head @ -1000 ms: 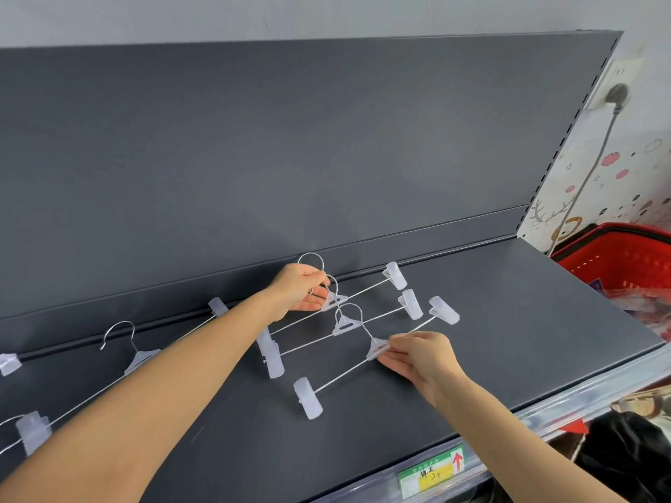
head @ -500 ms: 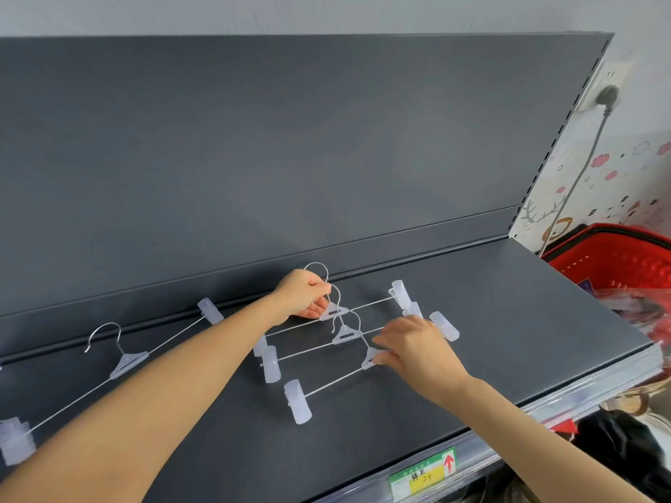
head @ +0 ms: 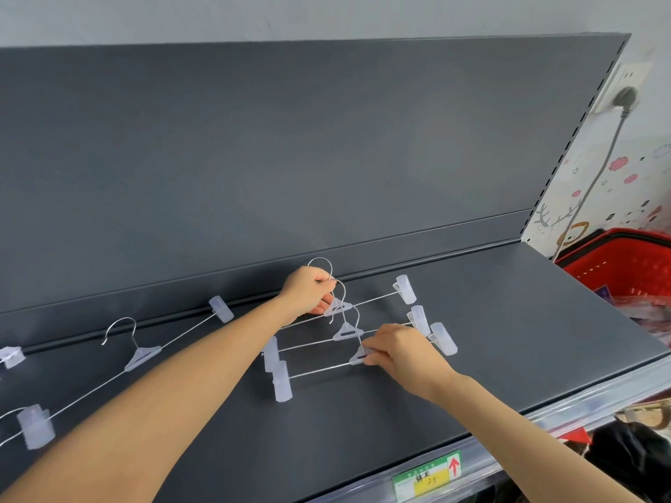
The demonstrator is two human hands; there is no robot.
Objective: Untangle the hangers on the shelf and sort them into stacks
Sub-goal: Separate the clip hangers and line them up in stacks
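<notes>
On the dark grey shelf (head: 490,339), three clip hangers (head: 348,332) lie close together near the middle, their hooks overlapping. The left hand (head: 306,294), fingers curled, grips the rear hanger (head: 374,300) at the base of its hook. The right hand (head: 399,352) pinches the plastic centre piece of the front hanger (head: 319,372). A fourth hanger (head: 141,359) lies well apart to the left. A red basket (head: 624,263) stands beyond the shelf's right end.

Plain matte dark grey shelf (head: 508,339); back panel (head: 290,157) same dark grey. The hangers (head: 348,332) are silver wire with frosted translucent-white clips and centre pieces. Basket (head: 617,270) off the shelf's right edge is bright red. Label (head: 428,475) on the front edge is green and yellow, with a red arrow on white. Wall sticker (head: 624,183) past the right back corner is white with pink clouds and small cartoon doodles. Plug (head: 625,98) grey, socket (head: 633,72) white.
</notes>
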